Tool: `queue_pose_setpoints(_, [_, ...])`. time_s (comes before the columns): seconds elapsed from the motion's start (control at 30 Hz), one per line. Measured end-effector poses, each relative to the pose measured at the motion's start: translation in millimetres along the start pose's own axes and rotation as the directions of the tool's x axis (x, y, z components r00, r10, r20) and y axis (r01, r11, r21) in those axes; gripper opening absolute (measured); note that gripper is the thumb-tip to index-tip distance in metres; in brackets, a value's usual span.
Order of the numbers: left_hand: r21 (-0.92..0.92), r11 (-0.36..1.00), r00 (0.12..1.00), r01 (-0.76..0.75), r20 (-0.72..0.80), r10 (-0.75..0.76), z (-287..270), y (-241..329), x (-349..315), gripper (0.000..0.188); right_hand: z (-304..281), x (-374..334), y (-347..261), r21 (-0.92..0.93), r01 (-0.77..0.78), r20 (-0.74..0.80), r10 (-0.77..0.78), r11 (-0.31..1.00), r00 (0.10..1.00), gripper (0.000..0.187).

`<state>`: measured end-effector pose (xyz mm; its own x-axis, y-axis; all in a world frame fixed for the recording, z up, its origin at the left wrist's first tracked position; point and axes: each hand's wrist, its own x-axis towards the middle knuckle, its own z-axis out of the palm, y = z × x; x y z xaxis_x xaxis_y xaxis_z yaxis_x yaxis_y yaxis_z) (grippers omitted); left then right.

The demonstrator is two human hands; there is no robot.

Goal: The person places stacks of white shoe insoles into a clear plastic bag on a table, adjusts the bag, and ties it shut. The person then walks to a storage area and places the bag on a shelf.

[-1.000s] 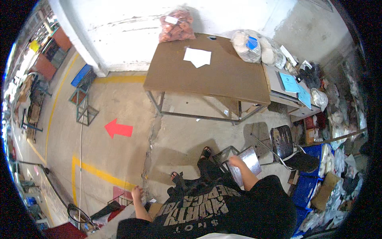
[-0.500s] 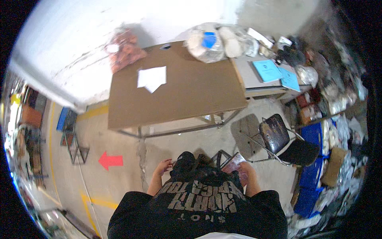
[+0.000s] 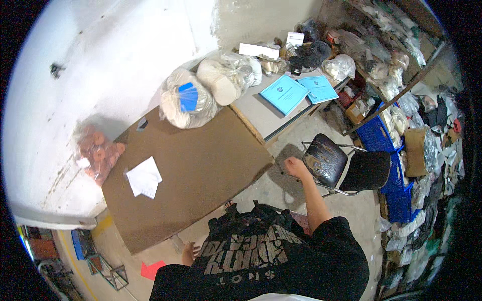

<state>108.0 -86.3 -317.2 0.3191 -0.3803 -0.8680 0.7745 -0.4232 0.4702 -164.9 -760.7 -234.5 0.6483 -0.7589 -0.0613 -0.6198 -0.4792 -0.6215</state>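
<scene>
My right hand [image 3: 297, 167] reaches forward past the brown table's near right corner, beside the black folding chair [image 3: 325, 159]. Its fingers are curled in, and nothing shows in them. Low beside my body on the left, my left hand [image 3: 190, 252] has its fingers apart and holds nothing; it is near the front edge of the brown table [image 3: 201, 175]. A pinkish patterned flat thing [image 3: 302, 220] shows partly under my right forearm, mostly hidden by my black shirt.
White papers [image 3: 144, 176], a bag of orange-pink pieces [image 3: 98, 153] and a bag of off-white rolls [image 3: 183, 108] lie on the table. Blue booklets [image 3: 283, 95] lie on the grey table. Blue crates [image 3: 376, 133] and shelves of bags line the right. A metal frame [image 3: 113, 276] stands left.
My view has turned to the right. My right hand has left the pinkish patterned thing and stretched forward toward the chair. My left hand stays low at my side.
</scene>
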Motion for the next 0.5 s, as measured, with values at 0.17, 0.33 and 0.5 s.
queue_pose_setpoints(0.17, [0.393, 0.806, 0.886, 0.442, -0.05, -0.461, 43.0, 52.4, 55.7, 0.059, -43.3, 94.7, 28.8, -0.044, -0.064, -0.167, 0.056, 0.997, 0.984, 0.03])
queue_pose_setpoints(0.33, [0.328, 0.903, 0.958, 0.277, -0.16, -0.236, 129.6, 95.4, 99.9, 0.058, -106.6, 231.3, 93.2, -0.273, -0.209, -0.349, 0.106, 0.939, 0.931, 0.049])
queue_pose_setpoints(0.5, [0.26, 0.894, 0.923, 0.365, -0.224, -0.312, 251.6, 91.3, 102.1, 0.057, -163.3, 358.6, 145.4, -0.291, -0.27, -0.363, 0.155, 0.918, 0.919, 0.056])
